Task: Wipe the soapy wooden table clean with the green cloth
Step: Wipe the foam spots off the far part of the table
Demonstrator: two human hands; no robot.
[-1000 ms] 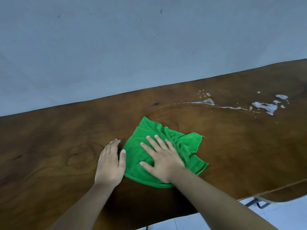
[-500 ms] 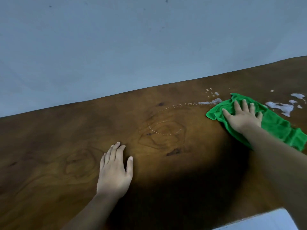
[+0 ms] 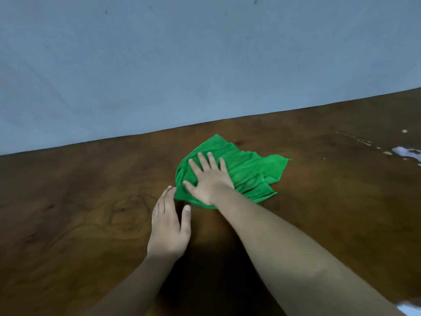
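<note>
My right hand [image 3: 210, 180] spread flat, pressing the green cloth [image 3: 246, 172] onto the wooden table [image 3: 79, 213], gripping nothing, my left hand [image 3: 168, 226] flat beside it, unclenched, soap foam [image 3: 407, 152] far right

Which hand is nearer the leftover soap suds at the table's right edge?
Right. The right hand presses flat on the green cloth, well left of the suds; the left hand lies flat on bare wood, farther left.

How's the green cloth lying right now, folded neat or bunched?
Bunched. The green cloth lies loosely crumpled on the wooden table, with creases and uneven corners; the right hand presses flat on it.
</note>
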